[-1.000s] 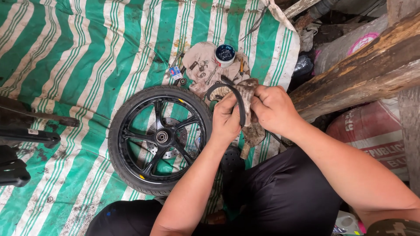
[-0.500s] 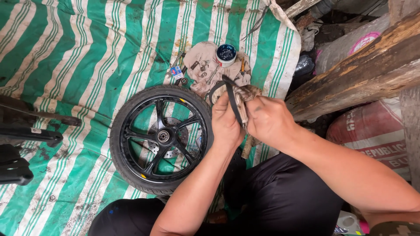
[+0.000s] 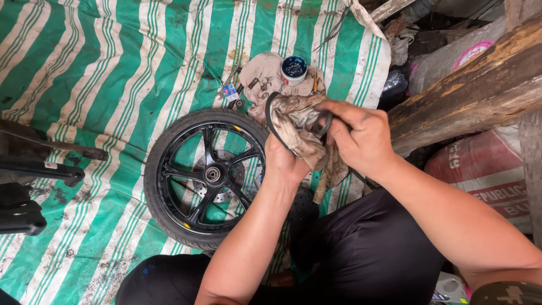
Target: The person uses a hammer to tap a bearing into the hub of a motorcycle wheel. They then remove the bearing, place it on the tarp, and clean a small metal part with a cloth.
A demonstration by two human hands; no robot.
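Observation:
My left hand (image 3: 284, 161) grips a dirty grey rag (image 3: 299, 129) wrapped over a black rubber belt (image 3: 273, 113). My right hand (image 3: 361, 135) pinches the same belt and rag from the right, at about chest height above my lap. Just left of my hands a black motorcycle wheel (image 3: 204, 175) with its tyre and brake disc lies flat on a green and white striped tarp (image 3: 113, 73). Behind my hands a small open tub of dark grease (image 3: 293, 69) stands on a beige cloth (image 3: 265, 76) with small metal parts.
A thick rough wooden beam (image 3: 474, 90) runs across the upper right, with printed sacks (image 3: 485, 169) beneath it. Black motorcycle parts (image 3: 34, 169) jut in from the left edge. My black trousers (image 3: 361, 254) fill the bottom.
The rag now covers more of the belt, and my right hand has slid onto it from the right. My hands have shifted slightly.

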